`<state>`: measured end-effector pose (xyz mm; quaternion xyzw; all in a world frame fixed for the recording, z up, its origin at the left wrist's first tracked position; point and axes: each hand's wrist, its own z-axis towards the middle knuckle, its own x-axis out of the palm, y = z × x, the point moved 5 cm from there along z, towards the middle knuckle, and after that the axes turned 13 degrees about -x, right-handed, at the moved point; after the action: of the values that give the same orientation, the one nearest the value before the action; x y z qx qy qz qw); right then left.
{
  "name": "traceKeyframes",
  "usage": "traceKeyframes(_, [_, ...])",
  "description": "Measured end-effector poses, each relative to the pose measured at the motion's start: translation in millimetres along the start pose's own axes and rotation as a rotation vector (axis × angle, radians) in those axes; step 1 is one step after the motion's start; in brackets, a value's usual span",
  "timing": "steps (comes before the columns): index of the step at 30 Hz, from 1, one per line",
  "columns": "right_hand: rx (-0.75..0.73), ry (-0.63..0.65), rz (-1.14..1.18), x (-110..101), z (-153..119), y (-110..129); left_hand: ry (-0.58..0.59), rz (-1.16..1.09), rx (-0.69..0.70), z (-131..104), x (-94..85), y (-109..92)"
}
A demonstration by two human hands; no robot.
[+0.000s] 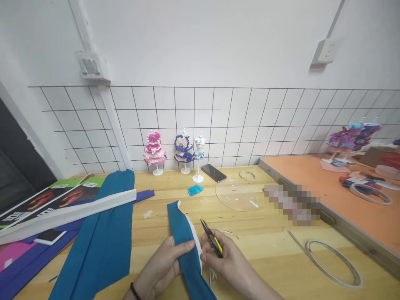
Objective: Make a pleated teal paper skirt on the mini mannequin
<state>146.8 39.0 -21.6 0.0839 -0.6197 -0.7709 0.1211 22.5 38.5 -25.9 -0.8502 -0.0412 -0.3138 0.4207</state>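
Low in the head view, a teal strip [183, 225] with a white edge runs upright and bends toward the bottom. My left hand [168, 258] grips its middle, with the thumb lying across the front. Beside it, my right hand [229, 254] has black-and-yellow snips [214, 239] tucked in its palm, their points directed up and away. The thumb and a fingertip of that hand meet at the strip's white edge. Thin white scraps [212, 277] show below the right hand.
Teal sheets [114, 233] and a white strip [103, 204] lie on the left. Behind the hands are a clear disc [236, 195], a phone [214, 172], a teal pleated piece [195, 190] and small dressed stands [155, 152]. A coiled strip [334, 266] rests on the right.
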Motion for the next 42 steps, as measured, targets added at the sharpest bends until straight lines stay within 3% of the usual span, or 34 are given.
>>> traceKeyframes(5, [-0.046, 0.057, -0.095, -2, 1, 11, -0.102, -0.032, 0.021, -1, -5.2, -1])
traceKeyframes(10, [0.09, 0.032, -0.009, -7, 0, 0, -0.154, -0.018, 0.061, -3, -3.0, -8])
traceKeyframes(15, [0.152, 0.102, -0.024, -5, -3, -10, -0.179, -0.04, 0.083, -3, -8.3, -11])
traceKeyframes(23, [-0.091, -0.095, -0.357, -29, 8, 3, -0.155, -0.073, 0.073, -6, -7.6, -11])
traceKeyframes(27, [-0.107, -0.141, -0.437, -41, 12, 4, -0.142, -0.057, 0.052, -6, -3.9, -8])
traceKeyframes(31, [-0.064, -0.281, -0.345, -55, 15, 6, -0.131, -0.059, 0.048, -7, -3.9, -8])
traceKeyframes(36, [0.106, -0.465, 0.048, -67, 13, 3, -0.11, -0.071, 0.064, -7, -6.9, -9])
traceKeyframes(39, [0.154, -0.446, 0.196, -62, 13, 3, -0.127, -0.083, 0.08, -6, -9.7, -10])
traceKeyframes(42, [0.143, -0.348, 0.167, -50, 11, 6, -0.125, -0.087, 0.085, -6, -11.1, -12])
